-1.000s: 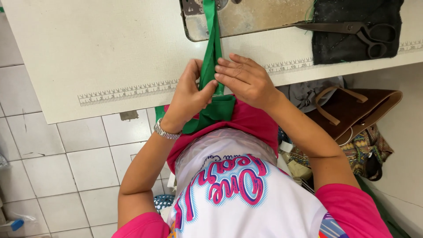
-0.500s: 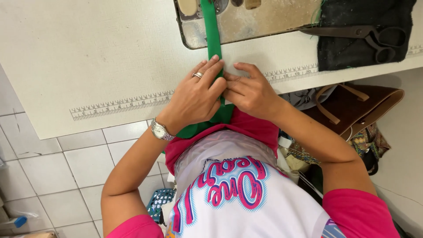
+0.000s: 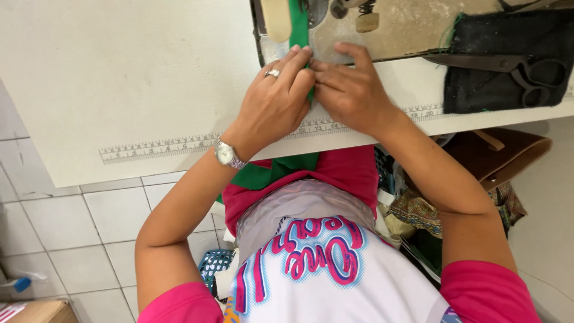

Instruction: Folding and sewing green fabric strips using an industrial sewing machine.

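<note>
A narrow green fabric strip (image 3: 297,24) runs from the sewing machine bed (image 3: 394,33) down over the table edge into my lap (image 3: 263,174). My left hand (image 3: 276,98), with a ring and a wristwatch, presses on the strip just in front of the machine. Touching it from the right, my right hand (image 3: 348,87) pinches the same strip, fingers flat on the white table (image 3: 131,78). The part of the strip under my fingers is hidden.
Black scissors (image 3: 508,64) lie on a dark cloth (image 3: 508,90) at the right of the table. A ruler scale (image 3: 161,146) runs along the table's front edge. A brown bag (image 3: 508,158) sits below right; white floor tiles (image 3: 78,233) lie left.
Both hands have slid forward along the green strip toward the machine and now press together on it. The view has also shifted closer to the machine.
</note>
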